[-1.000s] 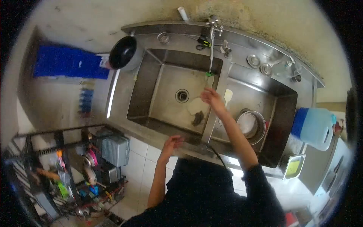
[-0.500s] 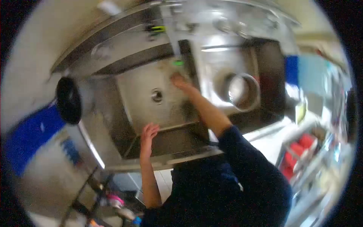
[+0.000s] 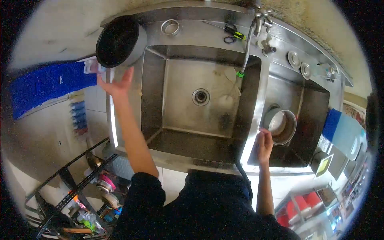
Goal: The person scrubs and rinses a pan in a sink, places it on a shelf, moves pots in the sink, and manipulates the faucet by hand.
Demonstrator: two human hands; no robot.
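My left hand (image 3: 117,87) is open, with thumb and fingers spread, just below a large dark pot (image 3: 119,43). The pot rests tilted on the sink's left ledge, and I see no clear contact with it. A pale plastic container (image 3: 93,66) is close to my fingertips. My right hand (image 3: 265,146) hovers near the divider, its fingers loosely bent and holding nothing visible. Beside it, a round metal pan (image 3: 289,137) sits in the smaller right basin (image 3: 310,116). The larger basin (image 3: 188,80) between my hands has a drain (image 3: 201,97) in its floor.
Scissors (image 3: 231,39) and a small metal ring (image 3: 170,27) lie on the back ledge. A faucet (image 3: 262,20) with a green-tipped spout (image 3: 240,74) reaches over the large basin. Metal lids (image 3: 294,59) are behind the right basin. A black rack (image 3: 76,184) stands lower left.
My left hand has moved up and left from the sink's front edge to beside the dark pot. My right hand has left the large basin for the divider near the metal pan. The view has shifted.
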